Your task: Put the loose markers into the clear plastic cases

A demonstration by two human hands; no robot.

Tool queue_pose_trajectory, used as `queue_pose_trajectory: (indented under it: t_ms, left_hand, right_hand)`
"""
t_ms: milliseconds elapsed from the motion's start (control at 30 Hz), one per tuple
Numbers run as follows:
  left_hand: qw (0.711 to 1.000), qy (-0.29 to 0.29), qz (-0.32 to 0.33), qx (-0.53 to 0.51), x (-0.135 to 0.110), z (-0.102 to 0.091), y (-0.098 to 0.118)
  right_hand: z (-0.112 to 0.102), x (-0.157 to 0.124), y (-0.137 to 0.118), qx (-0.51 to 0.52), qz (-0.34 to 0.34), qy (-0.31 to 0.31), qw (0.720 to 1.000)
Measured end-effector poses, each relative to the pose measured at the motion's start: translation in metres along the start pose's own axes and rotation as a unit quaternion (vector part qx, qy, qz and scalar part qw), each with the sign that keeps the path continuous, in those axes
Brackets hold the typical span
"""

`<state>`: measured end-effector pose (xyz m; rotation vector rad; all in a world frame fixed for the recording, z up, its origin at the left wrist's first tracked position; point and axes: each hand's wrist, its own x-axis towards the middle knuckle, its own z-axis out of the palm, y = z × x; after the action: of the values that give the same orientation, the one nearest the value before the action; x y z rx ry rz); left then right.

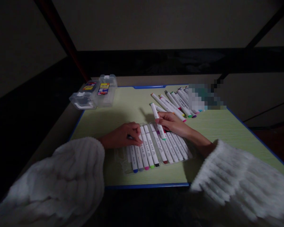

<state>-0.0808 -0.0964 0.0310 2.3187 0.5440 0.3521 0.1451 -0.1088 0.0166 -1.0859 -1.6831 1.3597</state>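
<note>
In the head view, the held marker (160,130) is at the centre of the frame, tilted, its green-marked lower end over the row of markers (171,147) just right of centre. The right hand (172,123) has it pinched between thumb and fingers around the middle of the barrel. It looks light and stiff, with a smooth plastic surface that may slip or roll if held loosely. The middle of the barrel should be the best place to hold: gripping by an end cap might tip the marker or work the cap loose.

The left hand (125,135), left of centre, has its fingers bent and drawn toward the thumb, the tips at the upper part of the other row of markers (145,153); I cannot tell whether they grip one or only rest there. Both rows lie in a clear plastic case (120,157), which looks thin and light, likely to flex or slide; its rim seems the place to steady it.

Toward the upper right, loose markers (180,103) lie overlapping on the pale green tabletop (99,123) and would probably roll if nudged. At the upper left sit clear latched boxes (93,93), apart from both hands.
</note>
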Motion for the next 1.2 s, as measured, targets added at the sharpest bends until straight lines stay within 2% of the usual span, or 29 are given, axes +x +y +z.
queue_pose_trajectory:
  t_ms: [433, 667, 833, 933, 1067, 1200]
  left_hand:
    - [1.0, 0.002, 0.021, 0.019, 0.001, 0.0, -0.002]
    - [0.999, -0.002, 0.012, 0.033, 0.001, 0.001, 0.0]
    - [0.998, 0.023, 0.007, 0.05, 0.0, -0.001, 0.0]
    - [0.995, 0.072, -0.026, 0.07, -0.001, -0.006, -0.002]
    - [0.977, 0.143, -0.111, 0.111, -0.003, -0.015, -0.003]
    - [0.968, 0.122, -0.154, 0.158, -0.004, -0.019, -0.004]
  right_hand:
    - [0.002, -0.001, -0.002, 0.001, 0.007, 0.007, 1.0]
    - [0.002, -0.001, -0.004, -0.009, 0.003, 0.009, 1.0]
    - [0.002, -0.002, -0.006, -0.022, 0.007, 0.011, 1.0]
    - [0.001, -0.003, -0.006, -0.028, 0.004, 0.011, 1.0]
    - [0.0, -0.003, -0.005, -0.026, -0.002, 0.012, 1.0]
    - [0.001, -0.003, -0.005, -0.026, -0.005, 0.011, 1.0]
